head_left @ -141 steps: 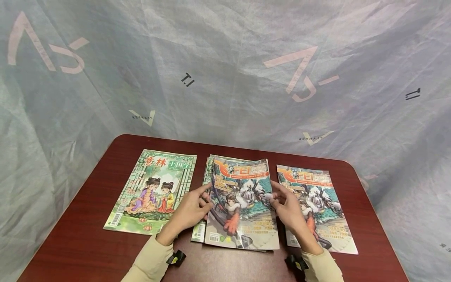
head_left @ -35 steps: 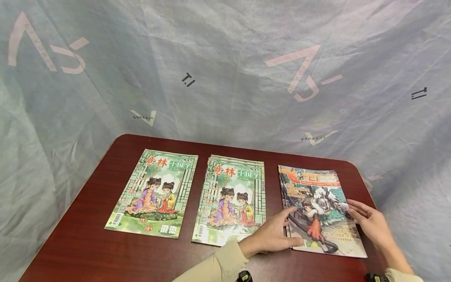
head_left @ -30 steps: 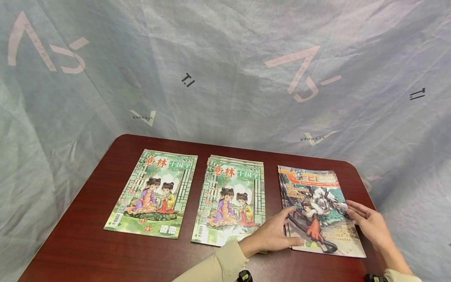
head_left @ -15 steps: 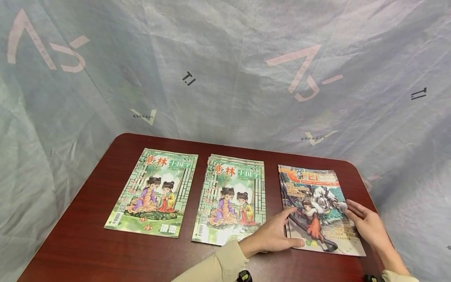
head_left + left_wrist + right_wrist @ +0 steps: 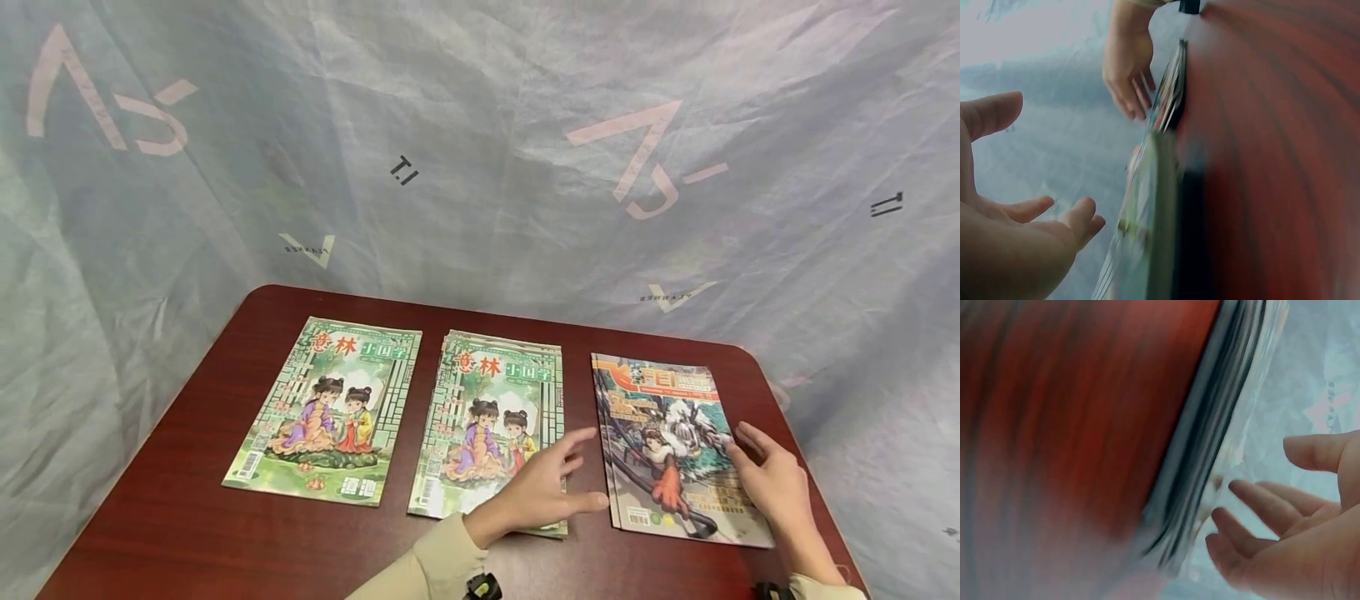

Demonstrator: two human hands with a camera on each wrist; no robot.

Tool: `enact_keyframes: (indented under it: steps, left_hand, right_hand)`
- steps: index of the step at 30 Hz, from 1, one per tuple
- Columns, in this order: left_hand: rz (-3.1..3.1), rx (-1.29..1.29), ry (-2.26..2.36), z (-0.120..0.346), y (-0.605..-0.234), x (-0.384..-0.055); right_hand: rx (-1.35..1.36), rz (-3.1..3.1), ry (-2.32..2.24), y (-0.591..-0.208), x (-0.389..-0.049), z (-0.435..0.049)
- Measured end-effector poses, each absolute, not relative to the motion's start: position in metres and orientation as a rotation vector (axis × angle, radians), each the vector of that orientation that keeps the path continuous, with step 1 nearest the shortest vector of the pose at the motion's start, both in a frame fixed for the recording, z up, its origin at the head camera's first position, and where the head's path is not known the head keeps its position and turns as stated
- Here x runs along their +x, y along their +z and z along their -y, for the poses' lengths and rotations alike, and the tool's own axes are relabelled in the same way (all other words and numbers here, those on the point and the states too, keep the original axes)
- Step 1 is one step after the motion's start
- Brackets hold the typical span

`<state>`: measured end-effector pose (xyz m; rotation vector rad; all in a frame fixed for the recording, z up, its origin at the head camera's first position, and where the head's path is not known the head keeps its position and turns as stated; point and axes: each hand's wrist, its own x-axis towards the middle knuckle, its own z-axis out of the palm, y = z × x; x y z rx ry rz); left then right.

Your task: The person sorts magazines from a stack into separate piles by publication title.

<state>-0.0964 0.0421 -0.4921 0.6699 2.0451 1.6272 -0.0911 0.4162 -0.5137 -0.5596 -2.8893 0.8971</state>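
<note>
On the right of the table lies a stack of magazines [image 5: 667,450] with a red-gloved figure on the top cover. My left hand [image 5: 536,487] hovers left of that stack, fingers spread and holding nothing, over the lower right corner of the middle stack of green magazines [image 5: 487,425]. By the right edge of the red-gloved stack is my right hand [image 5: 772,483], fingers loosely extended; whether they touch the cover is unclear in the head view. In the right wrist view, the fingers of the right hand [image 5: 1272,531] are spread beside the page edges [image 5: 1210,437].
Another green magazine [image 5: 322,417] lies at the left, its cover matching the middle stack. All sit on a dark red wooden table [image 5: 172,467] with rounded far corners. A grey printed cloth [image 5: 480,167] hangs behind and around it.
Earlier, both hands held a red-gloved magazine over the middle stack; it then moved onto the right stack. Just now my left hand has let go and drawn left, and the right hand has loosened.
</note>
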Motion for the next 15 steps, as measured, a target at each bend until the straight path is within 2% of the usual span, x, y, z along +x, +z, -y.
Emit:
enact_keyframes:
  steps: [10, 15]
  left_hand:
    - [-2.122, 0.702, 1.715, 0.012, -0.476, -0.118]
    - [-2.204, 0.638, 1.761, 0.040, -0.467, -0.128]
  right_hand:
    - [-0.503, 2.799, 0.881, -0.503, -0.086, -0.382]
    - [-0.434, 2.759, 0.936, -0.494, -0.087, -0.356]
